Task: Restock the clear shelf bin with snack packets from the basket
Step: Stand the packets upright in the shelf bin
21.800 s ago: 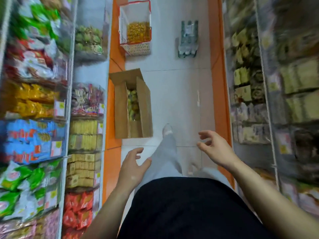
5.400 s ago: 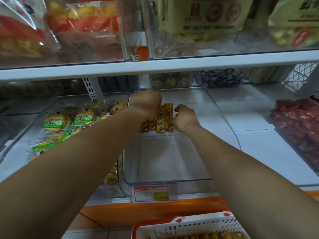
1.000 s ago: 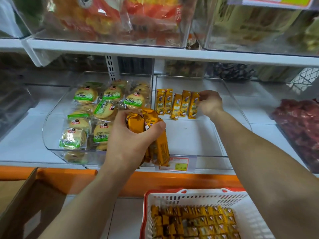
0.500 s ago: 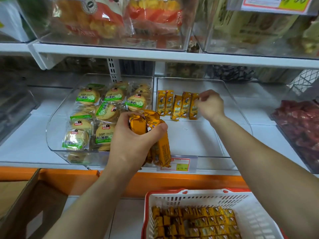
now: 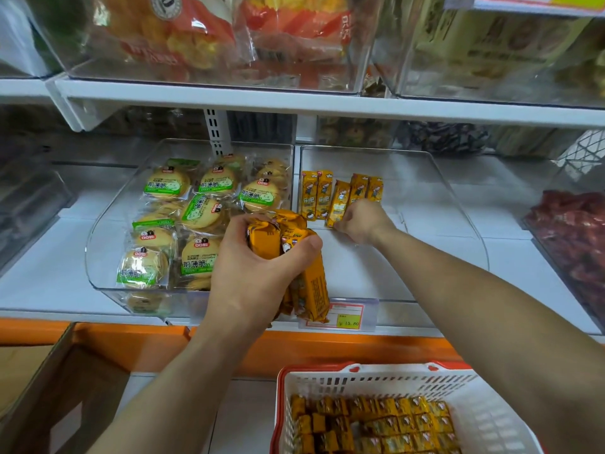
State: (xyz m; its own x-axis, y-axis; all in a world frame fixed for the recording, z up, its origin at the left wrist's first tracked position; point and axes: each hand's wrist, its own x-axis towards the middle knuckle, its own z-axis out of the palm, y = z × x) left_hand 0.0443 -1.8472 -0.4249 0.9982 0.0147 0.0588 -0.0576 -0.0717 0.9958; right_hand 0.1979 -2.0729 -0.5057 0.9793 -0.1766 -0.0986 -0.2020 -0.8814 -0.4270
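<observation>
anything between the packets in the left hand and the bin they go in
Nothing visible blocks the way. The left hand holds the packets at the bin's open front, over its low front wall. Inside, only the right hand, by the row at the back, is near the path.

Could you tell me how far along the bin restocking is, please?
Done: five orange packets sit in a row at the back left of the clear bin. In hand: the left hand grips a bundle of packets; the right hand is at the lower end of the tilted middle packet. Left: the bin is mostly bare; the basket holds many more.
</observation>
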